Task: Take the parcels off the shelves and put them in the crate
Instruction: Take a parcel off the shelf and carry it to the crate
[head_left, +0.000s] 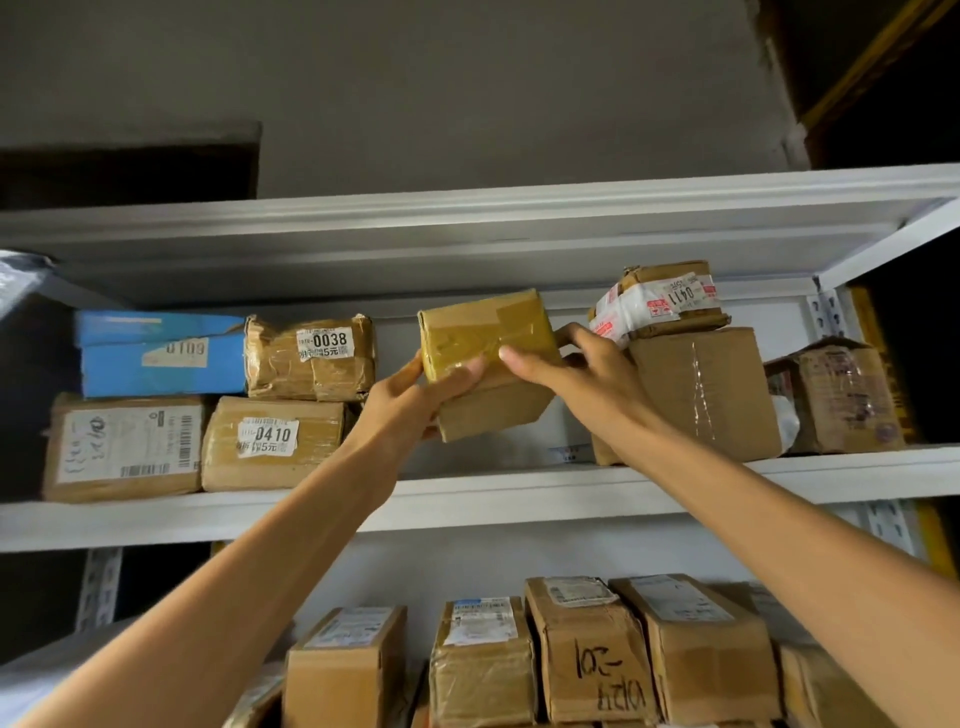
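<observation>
Head view: stickers 0038 (324, 343), 0410 (268, 437), inverted 0411 (687, 295) beside taped parcel (483, 332)

Upper shelf bay. You have one open lane: the middle gap above the shelf board (519, 493), walled left by parcel 0038 (311, 358) and parcel 0410 (272, 444), right by the large taped box (711, 395) carrying parcel 0411 (660, 301), capped by the upper shelf (467, 218). The tape-wrapped parcel (485, 338), gripped in your left hand (415, 397) and right hand (576, 374), occupies that gap.

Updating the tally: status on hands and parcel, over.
Left hand, right hand both grip parcel, tilted above shelf. Box stack close at right. Crate not in view.
</observation>
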